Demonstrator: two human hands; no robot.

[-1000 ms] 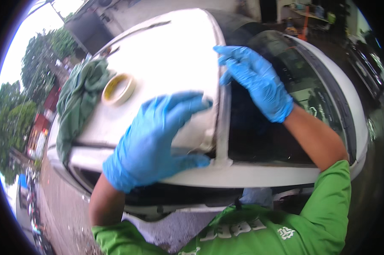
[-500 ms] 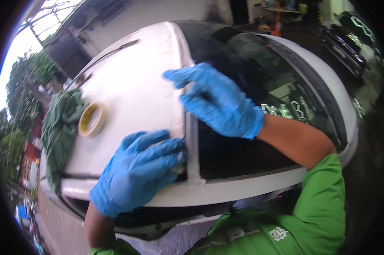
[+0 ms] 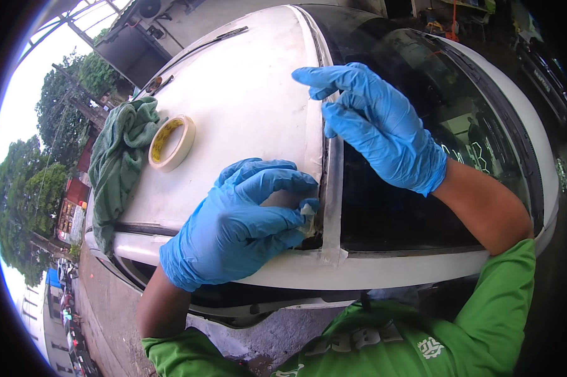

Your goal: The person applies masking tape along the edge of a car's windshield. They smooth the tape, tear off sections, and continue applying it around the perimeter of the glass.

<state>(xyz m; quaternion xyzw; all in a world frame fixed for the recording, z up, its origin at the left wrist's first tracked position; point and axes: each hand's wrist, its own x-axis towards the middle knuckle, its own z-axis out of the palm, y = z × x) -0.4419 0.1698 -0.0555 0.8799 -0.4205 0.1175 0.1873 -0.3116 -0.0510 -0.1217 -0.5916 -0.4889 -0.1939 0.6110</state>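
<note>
My left hand, in a blue glove, is at the front corner of a car's white roof. Thumb and fingers curl together around a small pale scrap, perhaps tape, beside the dark roof seam. My right hand, gloved too, hovers over the roof's front edge and the dark windshield. Its index finger points left, apart from the other fingers, and nothing shows in its grasp. Between the hands, a pale tape strip runs along the windshield's edge, its end lapping onto the white side pillar.
A roll of masking tape lies on the roof, left of my hands. Beside it a green cloth drapes over the roof's far-left edge. A dark wiper-like strip lies farther back. Another dark vehicle stands at right.
The view has shifted, so the car sits higher and farther right. My left hand's flatter fingers have curled into a pinch at the seam. My right hand keeps nearly the same pose.
</note>
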